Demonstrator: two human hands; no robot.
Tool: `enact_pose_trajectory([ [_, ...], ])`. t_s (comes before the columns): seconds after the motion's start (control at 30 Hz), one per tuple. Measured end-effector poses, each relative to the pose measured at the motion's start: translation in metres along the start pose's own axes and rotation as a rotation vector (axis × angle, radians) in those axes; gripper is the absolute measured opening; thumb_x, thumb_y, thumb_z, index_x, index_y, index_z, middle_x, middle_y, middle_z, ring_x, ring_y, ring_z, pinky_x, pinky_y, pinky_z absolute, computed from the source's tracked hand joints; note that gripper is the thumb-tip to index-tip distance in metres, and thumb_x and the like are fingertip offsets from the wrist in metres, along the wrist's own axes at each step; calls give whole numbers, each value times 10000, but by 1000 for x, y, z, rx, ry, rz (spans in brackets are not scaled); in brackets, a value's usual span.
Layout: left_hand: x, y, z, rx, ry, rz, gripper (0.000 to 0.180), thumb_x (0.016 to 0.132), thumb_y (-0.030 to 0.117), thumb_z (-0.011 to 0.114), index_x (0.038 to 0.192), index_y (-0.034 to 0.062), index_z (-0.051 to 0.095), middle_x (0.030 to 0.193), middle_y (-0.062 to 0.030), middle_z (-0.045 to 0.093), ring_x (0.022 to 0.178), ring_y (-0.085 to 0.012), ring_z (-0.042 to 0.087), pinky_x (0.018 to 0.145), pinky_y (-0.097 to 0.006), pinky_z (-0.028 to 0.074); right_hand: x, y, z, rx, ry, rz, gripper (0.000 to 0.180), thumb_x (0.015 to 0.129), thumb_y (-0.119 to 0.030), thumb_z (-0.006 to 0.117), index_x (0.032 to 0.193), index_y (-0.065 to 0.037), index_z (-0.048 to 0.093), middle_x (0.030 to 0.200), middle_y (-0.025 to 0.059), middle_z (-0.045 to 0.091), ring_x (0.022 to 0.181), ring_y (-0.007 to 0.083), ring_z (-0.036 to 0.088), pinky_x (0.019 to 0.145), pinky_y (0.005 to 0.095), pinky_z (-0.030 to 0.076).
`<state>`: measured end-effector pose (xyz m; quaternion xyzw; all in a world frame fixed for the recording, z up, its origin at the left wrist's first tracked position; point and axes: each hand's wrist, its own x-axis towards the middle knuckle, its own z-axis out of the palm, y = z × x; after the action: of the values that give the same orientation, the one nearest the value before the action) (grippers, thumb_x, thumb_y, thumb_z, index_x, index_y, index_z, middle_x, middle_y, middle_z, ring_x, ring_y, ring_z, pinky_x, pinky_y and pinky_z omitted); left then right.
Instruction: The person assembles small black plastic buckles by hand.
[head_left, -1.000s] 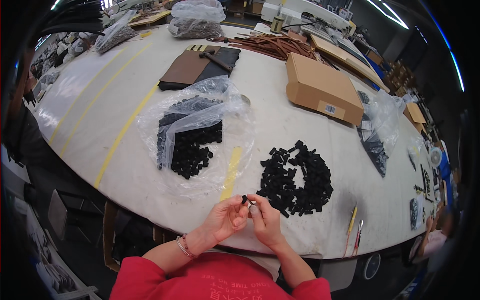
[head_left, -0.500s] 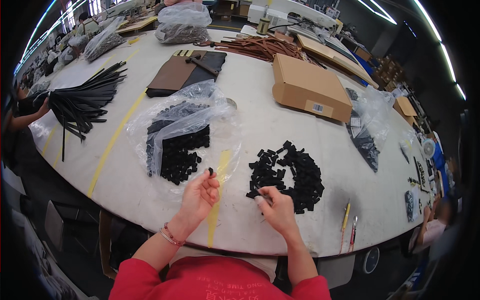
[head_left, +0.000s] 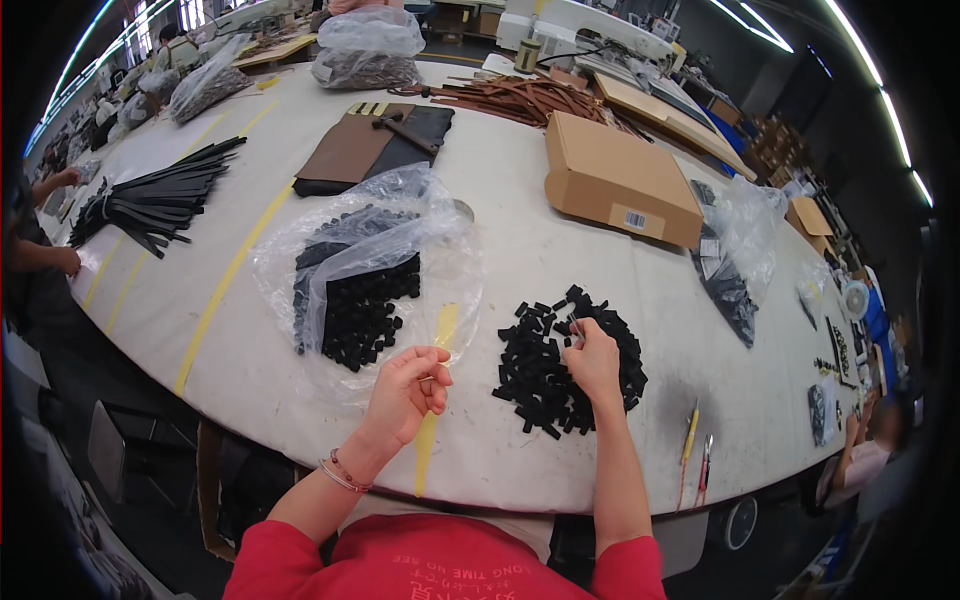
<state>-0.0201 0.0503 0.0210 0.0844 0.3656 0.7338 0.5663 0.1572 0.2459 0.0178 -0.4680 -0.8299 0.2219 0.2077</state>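
My left hand (head_left: 410,392) is raised over the table beside the plastic bag, its fingers curled and fingertips close together; whatever they may hold does not show. My right hand (head_left: 595,362) is over the pile of small black pieces (head_left: 537,365), its fingers closed on a thin grey metal tool (head_left: 577,328), whose kind I cannot make out. The pile is short, stubby and loosely heaped. Left of it lies an open clear plastic bag (head_left: 385,240) with many similar black pieces (head_left: 358,312) in and before its mouth.
A cardboard box (head_left: 625,185) stands beyond the pile. Brown and black leather pieces (head_left: 345,150) lie farther back. Two pen-like tools, one yellow (head_left: 691,435) and one red (head_left: 707,465), rest at right. Another person's hand (head_left: 68,262) is near black strips (head_left: 160,195) at far left.
My right hand has moved up and right over the pile, and pieces now lie nearer its front. The black piece at my left fingertips is no longer visible. The black strips at left have shifted.
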Motion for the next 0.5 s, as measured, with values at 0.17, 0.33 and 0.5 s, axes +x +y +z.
enact_pose_trajectory([
  [0.17,-8,-18,24,341,-70,56,131,823,79,498,907,-12,541,725,-90,581,513,-120,545,451,-217,428,-35,-47,-15,1174,-362,277,171,631,53,526,796,7,530,614,4,478,428,38,403,341,168,239],
  [0.33,-12,-29,33,282,-150,42,124,827,86,511,900,-14,524,745,-84,575,525,-109,544,466,-219,437,-68,-73,5,1360,-455,360,187,654,64,528,824,-12,512,652,11,491,427,28,417,325,143,230],
  [0.5,-11,-32,23,252,-111,30,65,817,74,519,840,13,517,698,-71,571,492,-109,534,436,-207,419,-80,-79,17,1368,-411,302,224,687,23,556,907,-1,522,651,7,491,437,35,420,352,144,263],
])
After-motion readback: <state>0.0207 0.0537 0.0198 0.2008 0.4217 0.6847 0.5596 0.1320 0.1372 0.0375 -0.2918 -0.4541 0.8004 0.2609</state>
